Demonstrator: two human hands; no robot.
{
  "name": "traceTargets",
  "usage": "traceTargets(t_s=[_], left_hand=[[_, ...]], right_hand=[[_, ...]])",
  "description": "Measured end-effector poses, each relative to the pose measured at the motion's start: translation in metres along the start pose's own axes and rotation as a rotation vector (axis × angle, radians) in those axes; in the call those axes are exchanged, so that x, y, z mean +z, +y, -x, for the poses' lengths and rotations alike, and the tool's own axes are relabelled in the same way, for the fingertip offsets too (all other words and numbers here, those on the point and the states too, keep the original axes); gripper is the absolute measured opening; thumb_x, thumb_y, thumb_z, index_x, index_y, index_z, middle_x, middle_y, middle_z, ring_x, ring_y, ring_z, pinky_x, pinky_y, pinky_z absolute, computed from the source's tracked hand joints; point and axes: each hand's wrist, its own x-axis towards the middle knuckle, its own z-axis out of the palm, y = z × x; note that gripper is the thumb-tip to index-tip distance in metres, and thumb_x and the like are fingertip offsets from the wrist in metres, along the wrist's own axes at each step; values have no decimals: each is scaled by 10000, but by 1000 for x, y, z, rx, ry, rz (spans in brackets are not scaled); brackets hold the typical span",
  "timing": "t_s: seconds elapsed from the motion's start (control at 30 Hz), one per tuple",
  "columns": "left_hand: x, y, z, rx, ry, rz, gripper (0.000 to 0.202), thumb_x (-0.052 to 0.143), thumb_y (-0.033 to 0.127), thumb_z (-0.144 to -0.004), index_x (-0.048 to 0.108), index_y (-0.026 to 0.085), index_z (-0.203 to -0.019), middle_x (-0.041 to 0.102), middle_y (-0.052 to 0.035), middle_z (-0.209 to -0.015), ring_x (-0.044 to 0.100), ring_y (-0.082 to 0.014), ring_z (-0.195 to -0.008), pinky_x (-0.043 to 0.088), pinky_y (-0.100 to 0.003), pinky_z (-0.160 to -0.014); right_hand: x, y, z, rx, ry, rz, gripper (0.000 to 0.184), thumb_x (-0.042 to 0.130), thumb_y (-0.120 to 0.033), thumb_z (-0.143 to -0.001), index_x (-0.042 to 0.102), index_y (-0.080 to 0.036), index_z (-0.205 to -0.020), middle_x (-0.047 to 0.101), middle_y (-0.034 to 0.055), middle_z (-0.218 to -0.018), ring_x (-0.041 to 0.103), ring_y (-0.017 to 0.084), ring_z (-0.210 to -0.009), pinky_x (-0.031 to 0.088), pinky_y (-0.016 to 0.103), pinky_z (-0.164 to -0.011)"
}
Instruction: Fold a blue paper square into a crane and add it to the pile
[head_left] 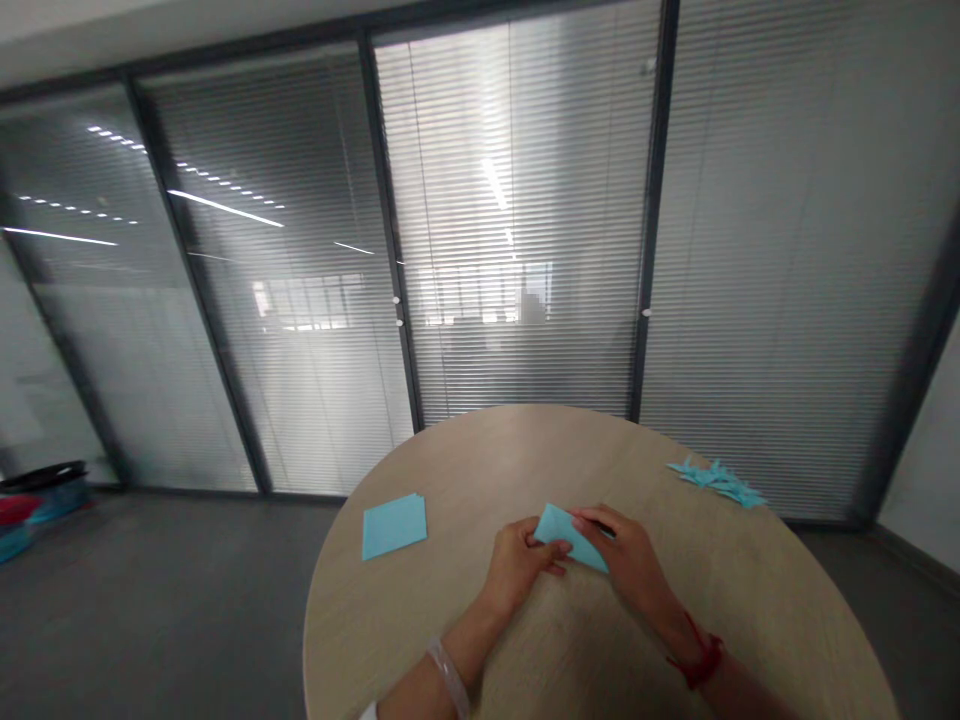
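Observation:
Both my hands are at the near middle of a round wood-grain table [525, 450]. Between them is a folded sheet of light blue paper [564, 535]. My left hand [517, 563] pinches its left end, and my right hand [626, 555] grips its right end from above, with the fingers partly covering it. A small stack of square light blue paper [394, 526] lies to the left of my hands, out of reach of my fingers. A translucent band circles my left wrist, and a red cord circles my right.
Light blue paper scraps [718, 482] lie in a loose heap near the table's far right edge. Beyond the table stand glass partitions with blinds [525, 250]. A red and blue heap of objects [37, 510] sits on the grey floor at far left.

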Motion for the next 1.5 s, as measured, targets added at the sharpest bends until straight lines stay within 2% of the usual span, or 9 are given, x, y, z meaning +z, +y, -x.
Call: traceTargets(t_s=[0.23,0.33,0.43,0.53,0.77,1.03,1.27,1.4,1.5], left_hand=[[-5,-3,-5,-26,130,70,355,808,424,-521,614,139,-603,642,-15,-565,594,-150,-542,516,-269,-555],[-7,-3,-6,-32,172,89,411,798,493,-510,602,145,-607,647,-24,-569,605,-158,-544,515,-276,-563],[-7,-2,-6,-13,194,91,461,749,574,-538,611,145,-635,650,-34,-576,605,-163,-529,508,-281,-549],[-7,0,-4,39,208,53,476,680,617,-603,598,148,-604,594,-9,-513,569,-149,-479,493,-276,-521],[-8,4,-2,148,267,-52,416,621,561,-695,591,156,-602,532,20,-514,528,-134,-509,435,-233,-483],[-9,5,-4,62,292,63,347,732,463,-605,680,130,-689,626,-18,-576,532,-124,-528,394,-228,-514],[-10,3,-4,98,366,-17,398,687,512,-640,603,136,-540,465,39,-447,419,-93,-435,334,-217,-447],[-9,5,-4,102,349,-16,423,664,548,-653,619,134,-579,505,24,-471,464,-110,-452,382,-223,-461],[-7,2,-5,26,250,6,430,700,560,-610,653,135,-655,592,-7,-539,542,-138,-511,430,-237,-500]], right_hand=[[0,1,-4,134,-24,-107,388,645,-500,-707,746,-153,-850,752,118,-877,682,279,-810,525,364,-739],[0,1,-5,169,-38,-118,399,664,-499,-677,748,-138,-825,754,120,-841,684,282,-781,528,362,-717],[1,5,-6,190,-71,-111,399,668,-500,-668,750,-137,-813,754,112,-821,683,277,-766,524,356,-707],[2,9,-7,237,-118,-170,421,695,-507,-634,748,-127,-809,753,112,-826,682,281,-785,522,360,-722],[7,4,-6,317,-249,-332,395,744,-493,-585,722,-128,-736,740,85,-739,679,246,-720,527,353,-706],[7,9,-4,348,-340,-351,392,767,-482,-563,708,-134,-733,734,77,-728,674,238,-699,526,363,-699],[6,1,-3,346,-359,-372,330,765,-443,-574,706,-149,-711,733,55,-694,677,219,-669,529,339,-681],[4,1,-3,339,-315,-339,331,764,-440,-567,702,-141,-694,731,58,-674,675,221,-656,531,334,-663],[1,3,-5,320,-247,-319,350,758,-455,-565,704,-134,-694,733,65,-681,677,228,-659,532,335,-662]])
